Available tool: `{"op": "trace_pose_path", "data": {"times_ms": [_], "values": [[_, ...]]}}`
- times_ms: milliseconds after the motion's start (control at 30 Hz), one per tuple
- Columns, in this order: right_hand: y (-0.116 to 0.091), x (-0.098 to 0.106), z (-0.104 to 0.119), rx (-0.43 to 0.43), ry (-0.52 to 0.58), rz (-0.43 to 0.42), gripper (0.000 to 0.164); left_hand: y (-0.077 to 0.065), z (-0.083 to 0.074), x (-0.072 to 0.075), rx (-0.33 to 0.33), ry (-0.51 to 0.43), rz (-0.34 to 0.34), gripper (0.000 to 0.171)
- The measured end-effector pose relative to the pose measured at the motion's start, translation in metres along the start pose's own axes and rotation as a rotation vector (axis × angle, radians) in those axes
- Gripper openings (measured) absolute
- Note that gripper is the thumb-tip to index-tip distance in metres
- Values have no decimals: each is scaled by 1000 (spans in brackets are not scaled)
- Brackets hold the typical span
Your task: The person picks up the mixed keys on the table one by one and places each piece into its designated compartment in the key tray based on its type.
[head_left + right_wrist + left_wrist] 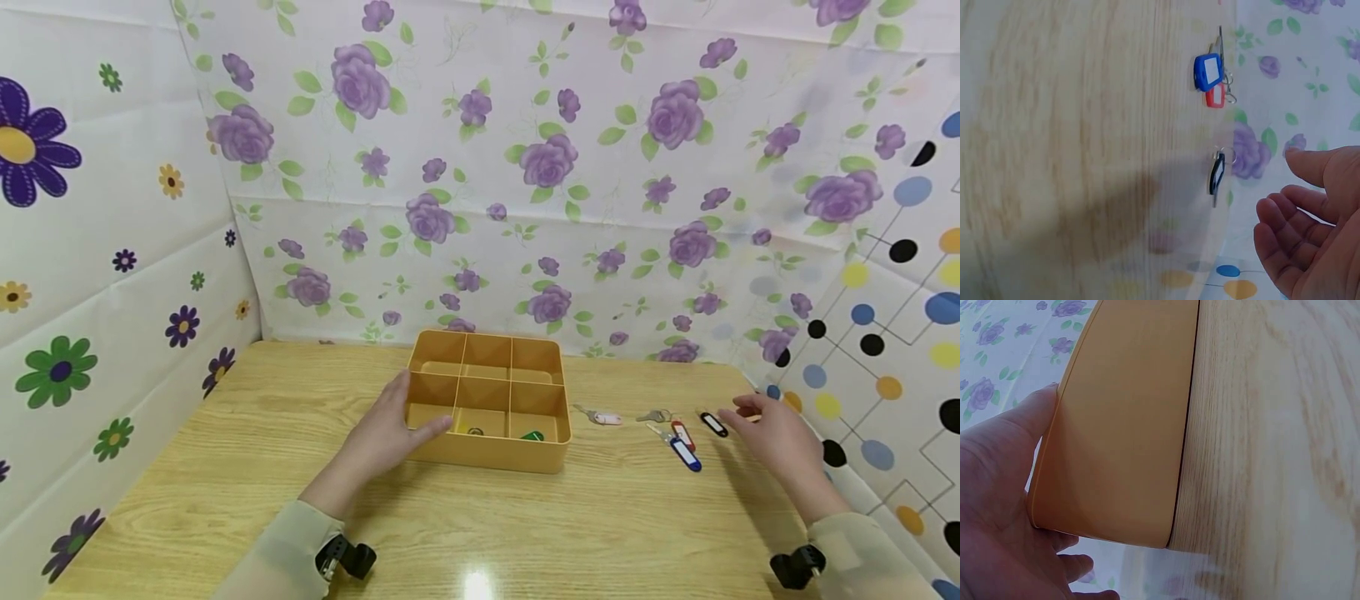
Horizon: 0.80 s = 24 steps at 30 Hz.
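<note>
A tan six-compartment organizer box sits on the table. At its near left corner is my left hand, thumb straight over the front rim and fingers alongside the left wall; the left wrist view shows the thumb touching the rim. To the right lie keys with a black tag, a red tag and a blue tag. My right hand hovers beside the black-tagged key, loosely curled and holding nothing. In the right wrist view, a gap separates its fingers from that key.
A key with a pale tag lies right of the box. Inside the front compartments are a green tag and a small ring. The wooden table meets a flowered cloth behind and printed cloths at both sides.
</note>
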State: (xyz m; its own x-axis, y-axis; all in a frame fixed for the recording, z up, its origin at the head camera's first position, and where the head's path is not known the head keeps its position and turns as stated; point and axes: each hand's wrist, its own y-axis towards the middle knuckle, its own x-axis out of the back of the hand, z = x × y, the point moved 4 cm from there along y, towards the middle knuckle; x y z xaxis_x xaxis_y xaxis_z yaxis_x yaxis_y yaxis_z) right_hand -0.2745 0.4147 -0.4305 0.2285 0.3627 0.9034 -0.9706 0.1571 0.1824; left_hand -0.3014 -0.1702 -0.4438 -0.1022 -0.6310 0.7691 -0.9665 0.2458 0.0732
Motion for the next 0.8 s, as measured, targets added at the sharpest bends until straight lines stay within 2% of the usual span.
{"op": "trace_pose_path", "data": {"times_ms": [200,467,633,800], "values": [[5,-2,-12,-24,-11,41,74,0,1,0,0,1,1,123],[14,-9,-26,-52,8,162,78,0,-1,0,-3,3,-2,123],[17,-15,-31,-23,45,223,83,0,0,0,0,-8,-1,122],[19,-19,-36,7,31,234,87,0,0,0,-3,-16,2,122]]}}
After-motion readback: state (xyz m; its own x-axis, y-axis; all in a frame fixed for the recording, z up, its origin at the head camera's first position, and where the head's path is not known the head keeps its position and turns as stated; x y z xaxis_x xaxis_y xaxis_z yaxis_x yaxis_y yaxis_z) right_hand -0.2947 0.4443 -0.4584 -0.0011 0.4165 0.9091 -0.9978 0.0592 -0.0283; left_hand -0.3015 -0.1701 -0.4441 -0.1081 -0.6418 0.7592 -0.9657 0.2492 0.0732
